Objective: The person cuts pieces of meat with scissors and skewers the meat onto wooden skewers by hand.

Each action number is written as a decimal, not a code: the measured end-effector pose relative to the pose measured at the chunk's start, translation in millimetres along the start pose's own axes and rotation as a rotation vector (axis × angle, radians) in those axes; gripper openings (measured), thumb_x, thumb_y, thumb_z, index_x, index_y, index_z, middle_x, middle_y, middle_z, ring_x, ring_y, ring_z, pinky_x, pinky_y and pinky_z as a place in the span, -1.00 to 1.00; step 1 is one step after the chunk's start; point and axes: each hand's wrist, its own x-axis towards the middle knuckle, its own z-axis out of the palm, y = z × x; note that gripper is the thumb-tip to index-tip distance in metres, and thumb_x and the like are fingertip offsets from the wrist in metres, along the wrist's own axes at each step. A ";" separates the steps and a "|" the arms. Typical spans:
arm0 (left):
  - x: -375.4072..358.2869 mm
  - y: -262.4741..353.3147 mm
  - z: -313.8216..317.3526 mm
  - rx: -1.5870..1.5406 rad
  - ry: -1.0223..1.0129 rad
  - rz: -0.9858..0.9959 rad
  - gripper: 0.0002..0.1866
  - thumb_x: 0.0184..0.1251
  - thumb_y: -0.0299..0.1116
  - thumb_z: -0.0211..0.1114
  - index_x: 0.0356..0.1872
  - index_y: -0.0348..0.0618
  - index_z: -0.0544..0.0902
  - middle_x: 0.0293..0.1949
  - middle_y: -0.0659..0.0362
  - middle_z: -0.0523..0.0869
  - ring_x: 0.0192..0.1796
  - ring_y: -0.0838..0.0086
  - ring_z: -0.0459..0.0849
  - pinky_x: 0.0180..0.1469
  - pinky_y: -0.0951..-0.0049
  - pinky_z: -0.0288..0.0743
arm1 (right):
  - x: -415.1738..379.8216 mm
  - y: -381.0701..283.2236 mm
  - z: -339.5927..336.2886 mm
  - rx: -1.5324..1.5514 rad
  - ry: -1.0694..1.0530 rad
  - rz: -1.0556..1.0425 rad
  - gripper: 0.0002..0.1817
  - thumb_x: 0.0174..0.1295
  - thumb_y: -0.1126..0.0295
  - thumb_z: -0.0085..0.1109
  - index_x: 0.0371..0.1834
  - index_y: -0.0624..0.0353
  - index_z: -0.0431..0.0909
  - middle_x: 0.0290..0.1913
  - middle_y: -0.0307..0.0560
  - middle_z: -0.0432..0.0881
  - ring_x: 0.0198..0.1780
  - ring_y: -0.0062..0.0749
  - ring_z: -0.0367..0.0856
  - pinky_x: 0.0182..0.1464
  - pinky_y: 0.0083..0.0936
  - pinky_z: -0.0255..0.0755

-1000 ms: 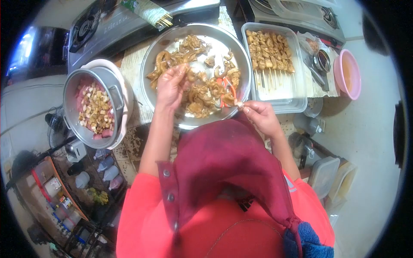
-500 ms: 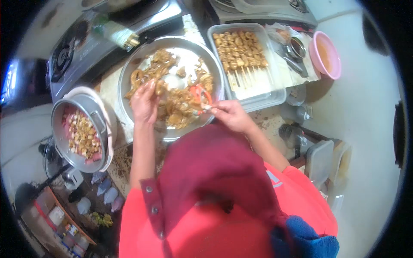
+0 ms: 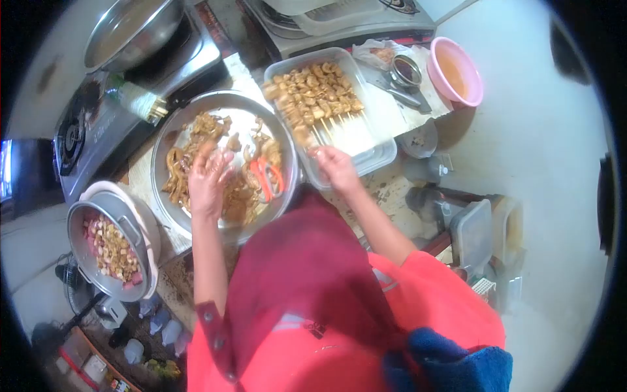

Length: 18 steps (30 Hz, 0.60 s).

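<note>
My right hand (image 3: 336,168) grips the bottom end of a meat skewer (image 3: 295,117). The skewer, blurred by motion, is over the left side of a clear plastic tray (image 3: 380,151), beside rows of other meat skewers (image 3: 330,88). Over a wide metal basin (image 3: 157,166) is my left hand (image 3: 209,179), its fingers apart and nothing visibly held. Pieces of brown marinated meat (image 3: 240,202) lie around it in the basin. Orange-handled scissors (image 3: 266,178) rest on the meat at the basin's right side.
Bundled sticks (image 3: 140,101) lie on the stove (image 3: 98,147) behind the basin, near a large metal bowl (image 3: 130,39). At left a pot (image 3: 111,255) holds chopped pieces. A knife (image 3: 398,95), a small metal cup (image 3: 406,70) and a pink bowl (image 3: 455,72) stand right of the tray.
My right hand has moved from the basin's edge to the tray, carrying the meat skewer. My left hand has opened its fingers over the basin. The whole view has shifted.
</note>
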 end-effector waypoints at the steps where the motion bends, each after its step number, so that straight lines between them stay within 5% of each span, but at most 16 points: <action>1: -2.2 -9.3 -3.5 0.002 0.009 -0.042 -0.45 0.23 -0.32 0.24 0.19 -0.27 0.25 -0.01 0.01 0.54 0.01 0.31 0.57 -0.05 0.39 0.49 | 17.3 7.1 -16.9 -0.059 0.092 -0.077 -0.78 0.31 0.32 -0.03 -0.16 0.17 0.57 -0.63 -0.48 0.32 -0.61 -0.81 0.18 -0.58 -0.75 0.08; 4: -14.6 -27.5 -10.8 0.013 0.063 -0.140 -0.47 0.23 -0.37 0.22 0.18 -0.29 0.26 -0.05 0.01 0.56 -0.07 0.37 0.59 -0.07 0.43 0.50 | 70.9 21.7 -78.9 -0.234 0.285 -0.196 -0.78 0.30 0.33 -0.03 -0.16 0.15 0.59 -0.63 -0.48 0.32 -0.61 -0.81 0.17 -0.57 -0.76 0.07; 7: -26.1 -36.0 -18.1 0.038 0.152 -0.168 -0.50 0.23 -0.42 0.22 0.16 -0.30 0.28 -0.10 0.03 0.58 -0.12 0.42 0.61 -0.10 0.48 0.50 | 127.3 43.2 -132.2 -0.525 0.273 -0.164 -0.72 0.24 0.34 -0.03 -0.11 0.27 0.56 -0.24 0.06 0.65 -0.18 -0.23 0.60 -0.09 -0.40 0.40; 10: -35.4 -45.0 -18.5 0.072 0.233 -0.176 -0.55 0.23 -0.45 0.20 0.12 -0.31 0.30 -0.18 0.08 0.59 -0.19 0.46 0.61 -0.15 0.52 0.52 | 156.8 51.8 -141.7 -0.766 0.265 -0.177 -0.73 0.25 0.30 0.02 -0.13 0.24 0.56 -0.51 -0.16 0.56 -0.41 -0.47 0.51 -0.32 -0.49 0.36; 15: -62.1 -37.3 4.7 0.028 0.362 -0.168 -0.65 0.21 -0.50 0.15 0.03 -0.28 0.38 -0.35 0.16 0.58 -0.36 0.52 0.58 -0.34 0.57 0.50 | 160.0 57.2 -145.9 -1.008 0.277 -0.312 -0.68 0.21 0.21 -0.03 -0.28 0.29 0.54 -0.31 0.26 0.56 -0.17 0.09 0.53 -0.11 -0.20 0.36; 18: -76.2 -32.2 -9.7 0.402 0.377 -0.234 -0.67 0.20 -0.39 0.18 -0.02 -0.28 0.48 -0.26 0.06 0.64 -0.23 0.45 0.61 -0.18 0.47 0.51 | 130.2 19.2 -126.2 -1.177 0.268 -0.293 -0.68 0.24 0.25 -0.07 -0.27 0.29 0.57 -0.31 0.25 0.58 -0.23 0.00 0.57 -0.22 -0.21 0.38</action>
